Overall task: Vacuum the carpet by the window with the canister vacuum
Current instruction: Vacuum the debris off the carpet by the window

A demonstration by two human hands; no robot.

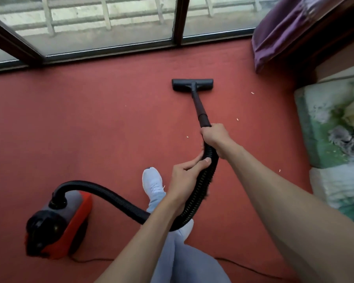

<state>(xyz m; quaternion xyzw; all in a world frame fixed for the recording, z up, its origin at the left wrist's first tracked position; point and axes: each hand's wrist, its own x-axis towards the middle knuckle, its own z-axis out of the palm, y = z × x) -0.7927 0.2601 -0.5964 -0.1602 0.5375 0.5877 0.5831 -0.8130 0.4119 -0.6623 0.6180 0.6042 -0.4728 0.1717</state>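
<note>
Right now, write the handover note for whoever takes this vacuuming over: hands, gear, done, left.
Right hand grips the wand at its upper end; left hand holds the hose just behind it.
Floor head lies flat on the red carpet, short of the window; canister sits behind on the left.
Done: cannot tell from the carpet.
Left: pale specks lie on both sides of the wand; sweep those and the strip along the window.
</note>
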